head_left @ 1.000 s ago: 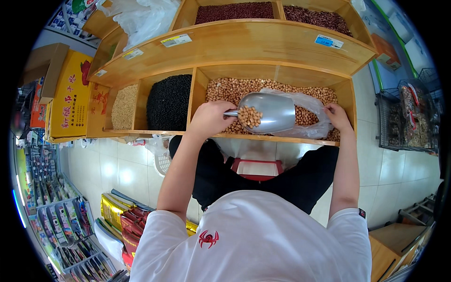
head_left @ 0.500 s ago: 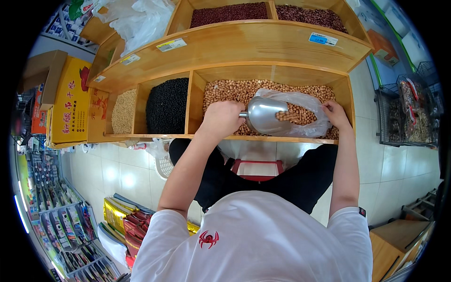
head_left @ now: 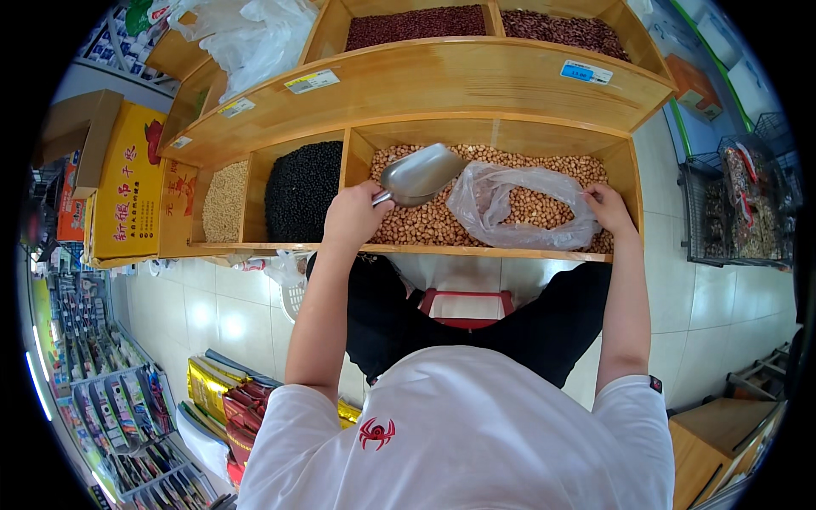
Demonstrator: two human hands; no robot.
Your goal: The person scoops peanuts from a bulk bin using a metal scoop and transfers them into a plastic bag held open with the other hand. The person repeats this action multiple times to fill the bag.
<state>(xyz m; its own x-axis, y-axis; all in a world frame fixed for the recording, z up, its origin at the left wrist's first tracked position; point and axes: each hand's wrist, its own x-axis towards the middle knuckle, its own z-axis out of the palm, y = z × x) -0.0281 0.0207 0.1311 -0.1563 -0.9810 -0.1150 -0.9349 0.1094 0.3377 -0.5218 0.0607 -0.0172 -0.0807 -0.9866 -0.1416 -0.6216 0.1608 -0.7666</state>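
My left hand (head_left: 355,214) is closed around the handle of a metal scoop (head_left: 418,174). The scoop hangs over the left part of a wooden bin (head_left: 489,132), and no nuts show in it. Pinkish-tan kernels that look like shelled peanuts (head_left: 408,223) fill the bin's bottom. A clear plastic bag (head_left: 480,217) lies on them with its mouth spread, and similar kernels show inside it. At the bag's right edge, my right hand (head_left: 608,206) pinches the plastic between thumb and fingers.
Black beans (head_left: 302,191) and pale beans (head_left: 225,202) fill compartments to the left. A raised wooden tier with dark red beans (head_left: 416,23) stands behind. White plastic bags (head_left: 246,38) lie at its left. A yellow carton (head_left: 127,183) stands far left, a wire basket (head_left: 705,212) right.
My left hand has drawn the scoop left, out of the bag, and tipped its mouth up and to the right. The kernels on its lip are gone. My right hand keeps its hold.
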